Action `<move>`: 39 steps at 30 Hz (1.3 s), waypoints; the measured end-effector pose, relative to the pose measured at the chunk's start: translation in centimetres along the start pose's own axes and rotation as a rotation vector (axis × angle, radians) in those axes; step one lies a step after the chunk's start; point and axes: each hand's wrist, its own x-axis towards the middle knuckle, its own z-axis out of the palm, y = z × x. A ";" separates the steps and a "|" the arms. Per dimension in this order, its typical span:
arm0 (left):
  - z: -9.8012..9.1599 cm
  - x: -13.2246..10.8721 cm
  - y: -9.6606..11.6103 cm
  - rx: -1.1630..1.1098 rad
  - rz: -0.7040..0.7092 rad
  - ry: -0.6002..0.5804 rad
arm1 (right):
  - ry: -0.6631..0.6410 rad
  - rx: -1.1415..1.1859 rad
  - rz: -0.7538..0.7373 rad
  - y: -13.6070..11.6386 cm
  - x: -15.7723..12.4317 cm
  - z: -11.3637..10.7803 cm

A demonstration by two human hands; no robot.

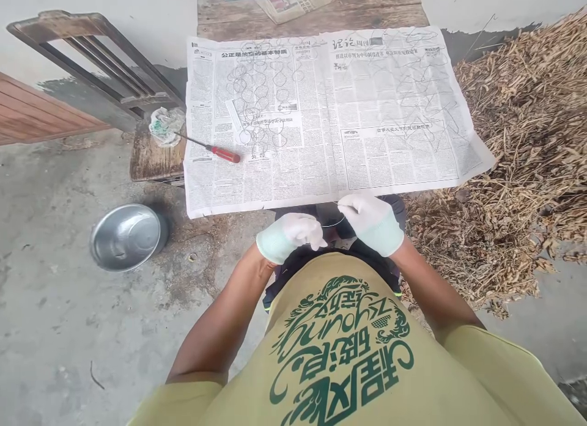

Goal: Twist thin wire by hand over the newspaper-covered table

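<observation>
Both hands wear white gloves with pale green cuffs and are close together in front of my waist, just below the newspaper's near edge. A thin curved wire [334, 225] spans the gap between them. My left hand [298, 230] is closed with its fingers curled round one end of the wire. My right hand [367, 215] pinches the other end between thumb and fingers. Beyond them an open newspaper [316, 169] covers most of the wooden table [224, 18]. Several thin wire loops [261, 99] lie on its left page, and several bent wire pieces [428, 102] on its right.
A red-handled screwdriver [224, 154] and a small white strip [235, 115] rest on the newspaper's left side. To the left stand a wooden chair [156, 160] with a crumpled plastic bag [166, 126] and a metal basin [129, 236]. Dry leaves [527, 169] are heaped at right.
</observation>
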 end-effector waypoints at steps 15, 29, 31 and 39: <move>1.5 0.0 0.4 -0.068 0.030 0.108 | -0.027 0.569 0.193 0.6 0.1 0.2; 2.9 0.1 0.6 -0.116 -0.048 -0.264 | 0.292 0.415 0.258 -0.4 -1.1 2.6; 3.2 0.2 0.1 -0.130 -0.005 -0.252 | 0.337 0.415 0.260 -0.4 -1.3 2.8; 4.2 -0.2 -2.6 -0.292 0.110 -0.208 | 0.345 0.519 0.326 -0.9 -2.0 3.3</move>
